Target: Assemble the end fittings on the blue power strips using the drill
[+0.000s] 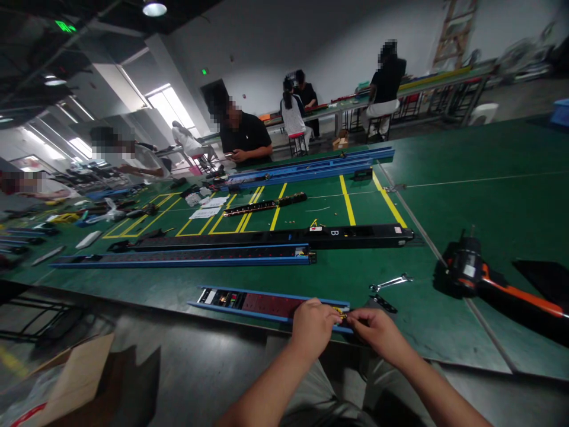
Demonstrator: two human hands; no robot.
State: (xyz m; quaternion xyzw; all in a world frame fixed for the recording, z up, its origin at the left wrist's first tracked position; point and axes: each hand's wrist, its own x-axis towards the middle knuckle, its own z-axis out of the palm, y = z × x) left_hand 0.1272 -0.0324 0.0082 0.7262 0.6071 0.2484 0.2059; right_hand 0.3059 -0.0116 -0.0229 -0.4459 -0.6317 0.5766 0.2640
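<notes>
The blue-railed power strip (267, 305) lies flat on the green work mat (444, 178), along the mat's near edge and directly in front of the person. Two parallel blue metal rails run along its sides, framing a dark red panel, with a black section and small components at the far left end. Its right end sits under both hands.

The left hand (313, 328) and right hand (377, 333) meet over that end, and their fingers (326, 314) curl closed around a small yellow part (340, 311), pinching it between them. It is too small and too hidden to make out clearly, and the exact grip cannot be told.

Just right of the hands lie one chrome open-end wrench (391, 282) and one small black tool (384, 303). Further right rests one cordless drill (466, 267), black and orange, with a long orange-and-black handled object (524, 299) beside it.

Beyond the strip lie one long blue-edged strip (182, 258) and one long black strip marked "B" (338, 237), side by side. Yellow tape lines (347, 200) mark the mat further on. A co-worker in a black shirt (244, 133) sits across the mat.
</notes>
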